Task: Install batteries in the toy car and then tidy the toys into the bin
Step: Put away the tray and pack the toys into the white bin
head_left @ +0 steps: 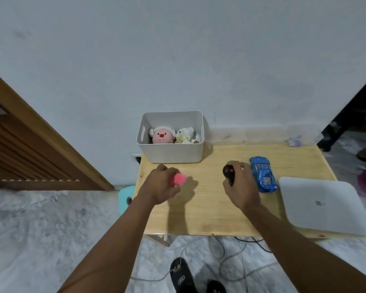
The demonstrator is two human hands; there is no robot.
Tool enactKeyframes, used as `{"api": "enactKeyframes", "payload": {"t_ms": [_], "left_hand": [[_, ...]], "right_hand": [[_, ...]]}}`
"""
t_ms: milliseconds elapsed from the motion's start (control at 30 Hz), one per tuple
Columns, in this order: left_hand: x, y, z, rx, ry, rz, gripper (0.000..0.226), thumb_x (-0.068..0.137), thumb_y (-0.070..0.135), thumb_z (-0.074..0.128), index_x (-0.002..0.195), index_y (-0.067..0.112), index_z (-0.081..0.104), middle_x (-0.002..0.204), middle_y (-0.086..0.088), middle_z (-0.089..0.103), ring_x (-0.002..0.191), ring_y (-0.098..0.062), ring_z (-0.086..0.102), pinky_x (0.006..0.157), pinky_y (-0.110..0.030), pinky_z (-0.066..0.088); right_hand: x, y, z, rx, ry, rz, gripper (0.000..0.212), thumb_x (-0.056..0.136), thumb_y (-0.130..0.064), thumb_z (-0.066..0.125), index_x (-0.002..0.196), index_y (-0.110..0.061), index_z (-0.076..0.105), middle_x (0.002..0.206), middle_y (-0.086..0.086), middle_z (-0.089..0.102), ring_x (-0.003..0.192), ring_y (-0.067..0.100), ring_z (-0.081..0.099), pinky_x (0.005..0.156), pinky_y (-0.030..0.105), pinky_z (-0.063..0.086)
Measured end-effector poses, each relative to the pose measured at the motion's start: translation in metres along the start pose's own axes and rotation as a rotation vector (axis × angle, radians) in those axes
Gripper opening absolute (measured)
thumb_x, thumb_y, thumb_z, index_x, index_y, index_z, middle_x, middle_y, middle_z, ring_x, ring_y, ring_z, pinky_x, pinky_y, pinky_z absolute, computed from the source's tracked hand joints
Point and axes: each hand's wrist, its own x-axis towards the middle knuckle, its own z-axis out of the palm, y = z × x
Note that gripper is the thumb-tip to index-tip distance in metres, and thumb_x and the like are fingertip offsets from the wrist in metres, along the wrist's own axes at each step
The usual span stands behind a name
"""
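Note:
A white bin [171, 153] stands at the back left of the wooden table [209, 214]. Inside it lie a pink plush [163, 136] and a white plush bear [184, 135]. My left hand [159, 185] is closed around a pink toy [179, 179], held just in front of the bin above the table. My right hand [240, 187] grips a black remote controller [228, 171] with a red dot on top. The blue toy car [263, 173] rests on the table just right of my right hand, untouched.
A closed white laptop [323, 208] lies at the table's right front. Clear plastic containers [262, 136] line the wall behind the table. A teal object [125, 197] sits on the floor at left; cables [230, 261] and black slippers [182, 273] lie under the front edge.

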Motion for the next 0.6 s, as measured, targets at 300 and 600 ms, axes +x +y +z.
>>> {"api": "enactKeyframes", "payload": {"t_ms": [300, 600], "left_hand": [[0.079, 0.011, -0.11, 0.014, 0.252, 0.021, 0.055, 0.079, 0.027, 0.075, 0.131, 0.017, 0.06, 0.127, -0.01, 0.061, 0.112, -0.03, 0.059, 0.087, -0.032, 0.046], [0.162, -0.044, -0.116, 0.003, 0.076, -0.03, 0.052, 0.078, 0.026, 0.072, 0.128, 0.017, 0.06, 0.122, -0.006, 0.065, 0.113, -0.026, 0.06, 0.081, -0.026, 0.042]], "right_hand": [[0.119, -0.125, -0.042, 0.069, -0.182, -0.231, 0.048, 0.085, -0.011, 0.063, 0.126, -0.032, 0.051, 0.132, 0.002, 0.046, 0.107, 0.03, 0.058, 0.086, 0.037, 0.051], [0.21, -0.18, 0.025, -0.129, -0.435, -0.206, 0.039, 0.081, -0.013, 0.068, 0.112, -0.032, 0.056, 0.116, 0.002, 0.05, 0.101, 0.03, 0.061, 0.087, 0.042, 0.054]]}}
